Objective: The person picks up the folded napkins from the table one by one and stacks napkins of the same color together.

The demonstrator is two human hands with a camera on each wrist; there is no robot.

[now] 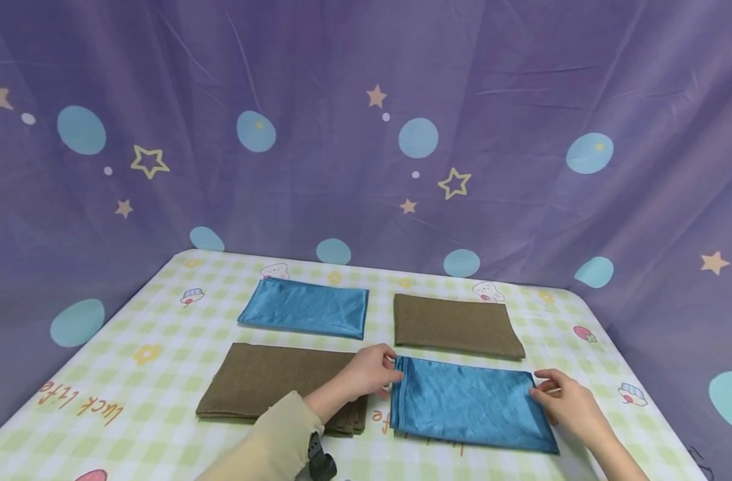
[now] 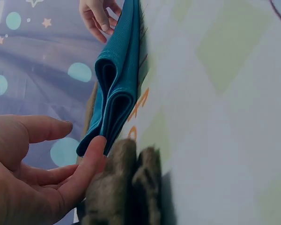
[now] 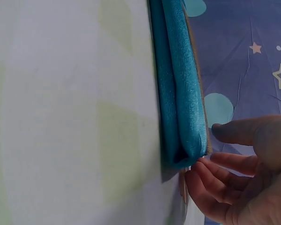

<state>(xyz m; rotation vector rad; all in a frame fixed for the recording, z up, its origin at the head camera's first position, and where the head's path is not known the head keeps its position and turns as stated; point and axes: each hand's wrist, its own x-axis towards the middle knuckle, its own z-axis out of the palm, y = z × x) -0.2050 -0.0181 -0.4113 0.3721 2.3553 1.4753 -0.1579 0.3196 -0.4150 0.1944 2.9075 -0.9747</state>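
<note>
A folded blue cloth [image 1: 468, 404] with a sheen lies at the front right of the table. My left hand [image 1: 372, 371] is at its left end, a fingertip right at the layered folds, with thumb and fingers spread apart in the left wrist view. At the opposite end, my right hand [image 1: 567, 404] has its fingertips right by the cloth's edge; the right wrist view shows its thumb held away from the fingers [image 3: 215, 185]. Beneath my left forearm, a folded brown cloth [image 1: 269, 381] is partly covered from the head view.
Behind these lie another folded blue cloth [image 1: 308, 307] at the back left and another folded brown cloth [image 1: 456, 325] at the back right. A checked tablecloth [image 1: 155, 387] covers the table. Purple fabric [image 1: 341, 80] with stars and dots hangs behind and at the sides.
</note>
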